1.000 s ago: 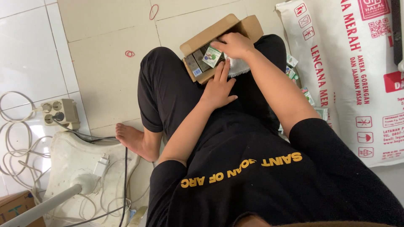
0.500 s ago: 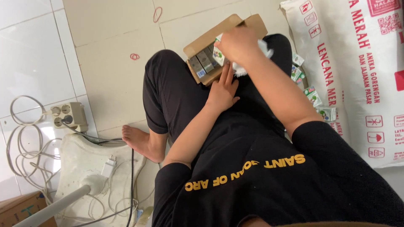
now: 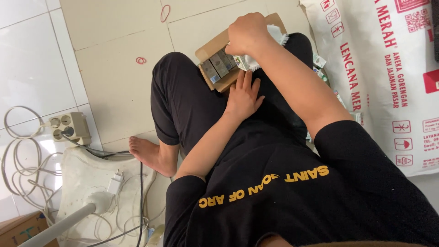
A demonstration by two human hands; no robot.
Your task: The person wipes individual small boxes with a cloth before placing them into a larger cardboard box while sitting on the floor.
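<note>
I sit cross-legged on a tiled floor with an open brown cardboard box (image 3: 219, 84) on my lap. Small grey packets (image 3: 218, 65) stand in a row inside it. My right hand (image 3: 247, 33) hovers over the box's far side, fingers curled around a small white-and-green packet (image 3: 239, 61) at the row's end. My left hand (image 3: 243, 95) lies flat on my thigh, fingers apart, touching the box's near edge. A white serrated wrapper (image 3: 277, 34) pokes out behind the right hand.
A big white printed sack (image 3: 388, 68) lies on the right, with loose small packets (image 3: 320, 61) beside my leg. On the left are a power strip (image 3: 68, 128), tangled cables (image 3: 23, 160), a white fan base (image 3: 87, 178) and a cardboard box corner (image 3: 18, 228). Red rubber bands (image 3: 141, 60) lie on the tiles.
My right hand has carried the small packet up and over to the far side of the box. The left hand has stayed against the box's near edge.
</note>
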